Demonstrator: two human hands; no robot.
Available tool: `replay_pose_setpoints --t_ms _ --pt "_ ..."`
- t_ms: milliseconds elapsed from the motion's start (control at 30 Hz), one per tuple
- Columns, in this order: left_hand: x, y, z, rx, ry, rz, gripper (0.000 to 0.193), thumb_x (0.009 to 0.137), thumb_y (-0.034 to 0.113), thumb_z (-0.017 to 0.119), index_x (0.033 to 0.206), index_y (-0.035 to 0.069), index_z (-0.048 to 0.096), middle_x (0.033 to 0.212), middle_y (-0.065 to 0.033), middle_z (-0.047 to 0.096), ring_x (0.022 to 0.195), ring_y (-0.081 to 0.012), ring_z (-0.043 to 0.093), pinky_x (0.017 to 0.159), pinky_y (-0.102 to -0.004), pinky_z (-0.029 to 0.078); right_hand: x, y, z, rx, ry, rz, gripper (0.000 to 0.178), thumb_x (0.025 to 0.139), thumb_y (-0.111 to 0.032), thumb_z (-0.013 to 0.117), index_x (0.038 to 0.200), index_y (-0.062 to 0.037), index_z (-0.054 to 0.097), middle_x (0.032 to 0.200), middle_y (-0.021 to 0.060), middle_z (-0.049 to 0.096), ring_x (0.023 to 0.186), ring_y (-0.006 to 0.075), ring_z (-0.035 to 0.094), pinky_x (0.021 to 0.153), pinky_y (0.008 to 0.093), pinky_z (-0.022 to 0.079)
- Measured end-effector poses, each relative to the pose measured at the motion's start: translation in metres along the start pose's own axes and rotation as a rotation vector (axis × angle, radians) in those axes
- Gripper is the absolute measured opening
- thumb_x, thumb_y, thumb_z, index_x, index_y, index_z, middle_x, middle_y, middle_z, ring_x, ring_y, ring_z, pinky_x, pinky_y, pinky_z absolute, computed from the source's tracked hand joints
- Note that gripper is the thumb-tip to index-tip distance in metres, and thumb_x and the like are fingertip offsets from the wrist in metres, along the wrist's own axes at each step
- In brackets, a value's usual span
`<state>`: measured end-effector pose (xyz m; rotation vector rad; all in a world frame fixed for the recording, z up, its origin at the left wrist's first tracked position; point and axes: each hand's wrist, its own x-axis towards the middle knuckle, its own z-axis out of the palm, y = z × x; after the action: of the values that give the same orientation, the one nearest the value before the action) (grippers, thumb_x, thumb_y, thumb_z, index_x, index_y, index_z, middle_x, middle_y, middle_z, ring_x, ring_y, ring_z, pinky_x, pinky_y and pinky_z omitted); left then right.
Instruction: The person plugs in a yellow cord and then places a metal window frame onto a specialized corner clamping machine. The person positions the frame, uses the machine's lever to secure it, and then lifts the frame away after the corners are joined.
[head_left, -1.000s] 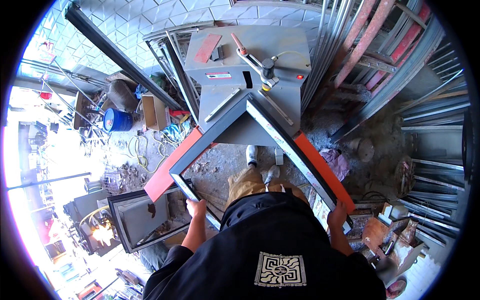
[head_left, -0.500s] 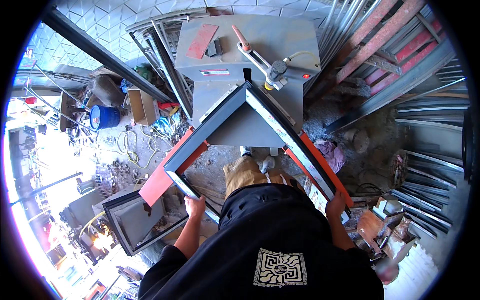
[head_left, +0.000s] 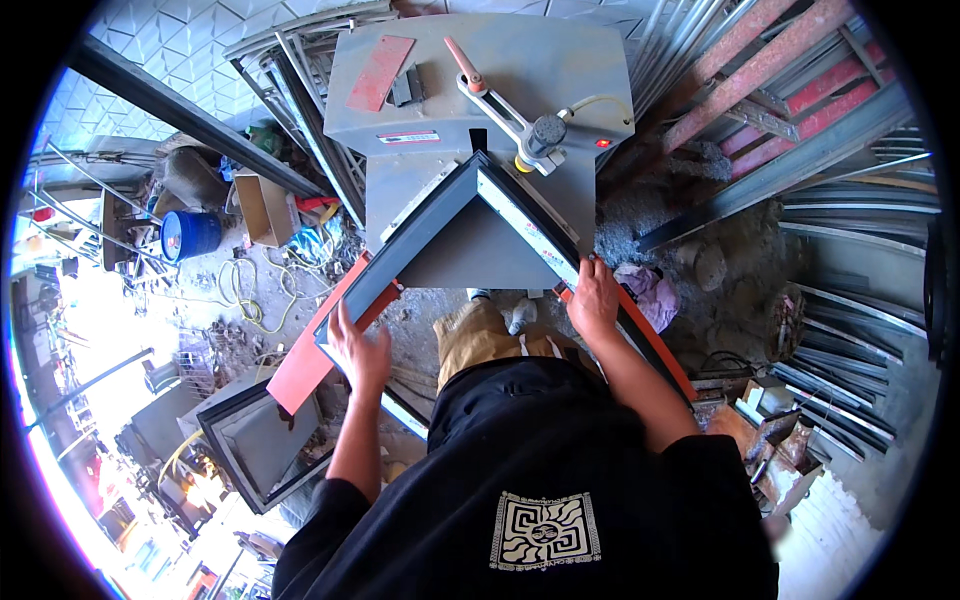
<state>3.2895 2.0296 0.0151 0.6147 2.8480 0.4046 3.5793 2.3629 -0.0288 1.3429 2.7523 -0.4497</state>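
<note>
A dark metal frame (head_left: pixel 407 247) with a white-filmed side lies on a grey machine, its corner pointing away from me under the clamp. My left hand (head_left: pixel 362 354) rests at the frame's left corner, fingers stretched along the bar and thumb apart. Further up the right bar, my right hand (head_left: pixel 595 303) is closed around it, fingertips over the edge. Red support arms (head_left: pixel 305 372) spread beneath both bars. Above the corner is a clamp lever (head_left: pixel 503 108) with a red handle and a round grey knob. My body hides the frame's near part.
The grey machine (head_left: pixel 575 60) carries a red plate (head_left: pixel 381 73) and a small dark block (head_left: pixel 408 87). Long metal profiles (head_left: pixel 770 105) lean at right. At left are a blue drum (head_left: pixel 190 235), a cardboard box (head_left: pixel 263 210), yellow hose (head_left: pixel 240 295) and another dark frame (head_left: pixel 225 450).
Both hands have moved away from me along the frame: the left up to the left corner, the right from the near end to the middle of the right bar. The frame stays against the machine.
</note>
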Motion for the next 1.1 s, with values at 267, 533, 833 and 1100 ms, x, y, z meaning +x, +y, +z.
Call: replay_pose_setpoints --t_ms 267,533,833,1100 --pt "0.128 0.073 0.07 0.063 0.021 0.57 0.089 0.089 0.032 0.09 0.165 0.007 0.053 0.16 -0.0256 0.056 0.156 -0.0453 0.049 0.134 -0.0602 0.034 0.013 0.01 0.007 -0.064 -0.101 -0.037 0.057 0.084 -0.015 0.093 0.127 -0.0008 0.058 0.137 0.0254 0.063 0.132 0.0446 0.063 0.11 0.0535 0.053" --pt "0.133 0.084 0.071 -0.004 -0.007 0.516 0.084 0.075 0.014 0.091 0.154 0.01 0.061 0.139 -0.0145 0.066 0.133 -0.0383 0.063 0.122 -0.0523 0.047 0.014 0.003 -0.001 -0.034 -0.082 -0.037 0.053 0.084 -0.01 0.089 0.127 -0.0007 0.059 0.137 0.0245 0.065 0.129 0.0438 0.065 0.109 0.052 0.054" --pt "0.137 0.105 0.077 -0.01 0.014 0.492 0.085 0.079 0.016 0.09 0.157 0.009 0.06 0.138 -0.0157 0.068 0.134 -0.039 0.064 0.121 -0.0531 0.048 0.012 0.006 0.006 -0.088 -0.058 -0.051 0.053 0.086 -0.014 0.089 0.128 0.0009 0.06 0.132 0.0239 0.066 0.125 0.043 0.065 0.111 0.0502 0.053" --pt "0.14 0.102 0.081 0.016 -0.07 0.455 0.083 0.08 0.011 0.084 0.159 0.011 0.059 0.142 -0.0148 0.066 0.134 -0.0386 0.064 0.116 -0.0518 0.053 0.009 0.0 0.004 0.052 -0.034 0.007 0.057 0.083 -0.008 0.092 0.129 0.0012 0.058 0.141 0.028 0.061 0.136 0.0467 0.06 0.118 0.053 0.049"
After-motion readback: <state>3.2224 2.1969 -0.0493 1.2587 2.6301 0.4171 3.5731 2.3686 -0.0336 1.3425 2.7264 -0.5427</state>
